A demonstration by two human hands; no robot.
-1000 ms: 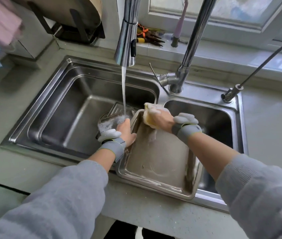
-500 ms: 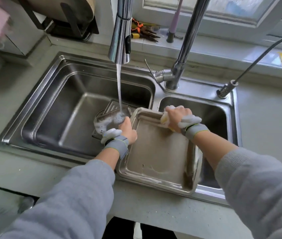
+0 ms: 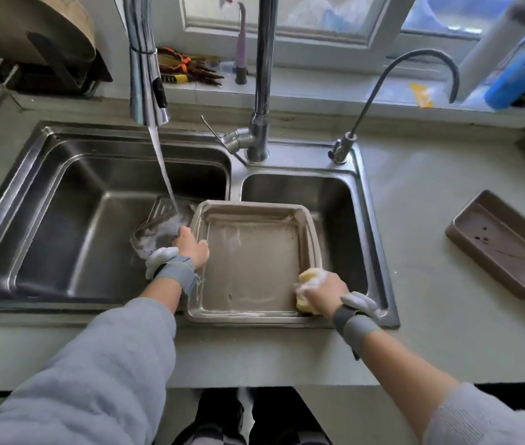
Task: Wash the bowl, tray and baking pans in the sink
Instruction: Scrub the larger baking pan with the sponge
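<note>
Grey-green worktop runs around a steel double sink under a window, with water falling from the pull-down tap into the left basin at centre left of the frame. Straddling the divider and the near rim sits the square baking pan, open side up, streaked with suds, at the centre of the frame. Its left wall is held by the left hand, whose grip is clenched over that edge, steadying it. Down at the pan's lower right corner the right hand grips a soapy yellow sponge and presses it against the inside of that corner. From that grip the unscrubbed floor and far wall of the pan lie up and to the left in the frame, so the next stroke probably runs that way, toward the steadying hand. Just left of the pan, under the stream, lies a clear ridged tray, foamy and touching the left hand's far side. Well apart at the right edge of the frame, a brown loaf pan waits on the worktop, nearer the right hand, seemingly not yet washed.
</note>
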